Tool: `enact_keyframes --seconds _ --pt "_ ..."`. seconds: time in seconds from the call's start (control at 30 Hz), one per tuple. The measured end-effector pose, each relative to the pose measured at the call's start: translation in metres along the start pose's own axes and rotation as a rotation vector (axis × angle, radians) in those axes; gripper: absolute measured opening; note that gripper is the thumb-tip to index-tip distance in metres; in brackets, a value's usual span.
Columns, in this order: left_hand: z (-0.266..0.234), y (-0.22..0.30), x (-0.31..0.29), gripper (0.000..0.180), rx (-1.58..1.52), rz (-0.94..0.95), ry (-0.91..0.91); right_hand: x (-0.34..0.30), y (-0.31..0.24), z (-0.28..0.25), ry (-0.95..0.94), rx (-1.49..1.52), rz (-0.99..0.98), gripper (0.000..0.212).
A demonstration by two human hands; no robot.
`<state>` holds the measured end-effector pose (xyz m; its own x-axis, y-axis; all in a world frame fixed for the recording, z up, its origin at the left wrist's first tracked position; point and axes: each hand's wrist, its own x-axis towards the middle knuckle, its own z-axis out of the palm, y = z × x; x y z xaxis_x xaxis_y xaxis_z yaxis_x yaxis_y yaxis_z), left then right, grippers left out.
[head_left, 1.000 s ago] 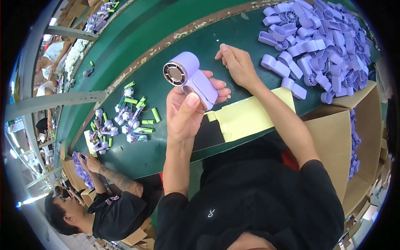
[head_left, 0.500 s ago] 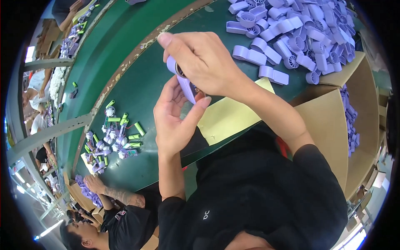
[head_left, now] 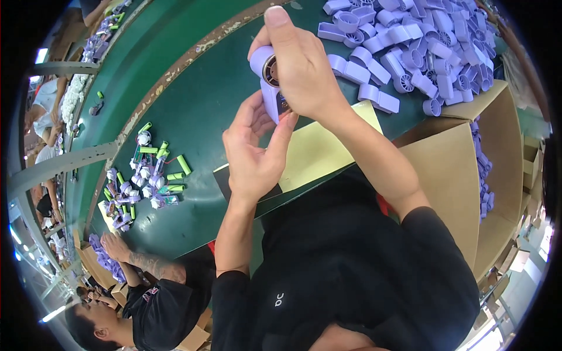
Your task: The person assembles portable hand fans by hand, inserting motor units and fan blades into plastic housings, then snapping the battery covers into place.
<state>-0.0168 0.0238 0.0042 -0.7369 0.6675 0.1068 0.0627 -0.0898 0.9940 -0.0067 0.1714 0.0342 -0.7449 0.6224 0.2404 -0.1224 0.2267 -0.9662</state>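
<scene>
Over the left end of the yellow sheet, a lilac fan is held up off the desk. The left hand has its thumb and fingers closed narrowly on the handle's lower end; the right hand partly covers the round front, its grip hidden. Green cylinders lie left of the sheet, lilac casings pile beyond its right end, and a cardboard box stands to its right.

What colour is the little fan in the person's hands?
The little fan is mostly light purple; it shows best in the head view.
</scene>
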Motion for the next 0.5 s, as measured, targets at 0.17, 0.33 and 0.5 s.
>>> enact_keyframes --seconds 0.17,0.33,0.5 --pt "-0.031 -0.006 0.008 0.052 -0.616 -0.246 -0.267 0.007 0.024 -0.005 -0.296 0.324 0.196 0.093" --pt "-0.042 -0.007 0.015 0.069 -0.89 -0.122 -0.414 0.014 0.054 -0.004 -0.165 0.336 0.212 0.087" --pt "-0.051 0.0 0.018 0.062 -0.827 -0.123 -0.39 0.024 0.065 0.008 -0.306 0.176 0.228 0.074"
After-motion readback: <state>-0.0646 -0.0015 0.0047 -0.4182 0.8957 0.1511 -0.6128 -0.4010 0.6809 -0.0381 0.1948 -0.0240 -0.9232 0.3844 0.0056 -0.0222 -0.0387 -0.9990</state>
